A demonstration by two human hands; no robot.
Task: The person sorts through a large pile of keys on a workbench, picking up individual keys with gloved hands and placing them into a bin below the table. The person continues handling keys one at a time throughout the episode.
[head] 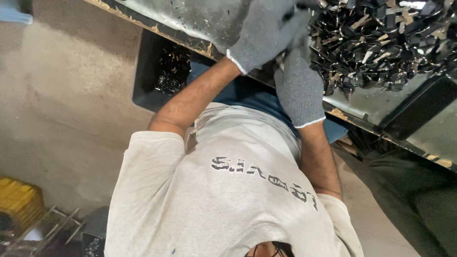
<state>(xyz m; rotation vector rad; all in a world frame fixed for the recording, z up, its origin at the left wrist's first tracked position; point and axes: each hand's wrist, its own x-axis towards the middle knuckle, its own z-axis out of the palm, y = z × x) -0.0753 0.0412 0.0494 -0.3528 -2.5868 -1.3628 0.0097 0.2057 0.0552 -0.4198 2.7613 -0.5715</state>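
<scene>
Metal-topped table (209, 19) heaped with small metal parts (381, 43) (concrete floor (62, 109) below).

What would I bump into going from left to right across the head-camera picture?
Yellow crate → dark bin of metal scraps → left hand in a grey glove → right hand in a grey glove → pile of dark metal pieces → black tray.
</scene>
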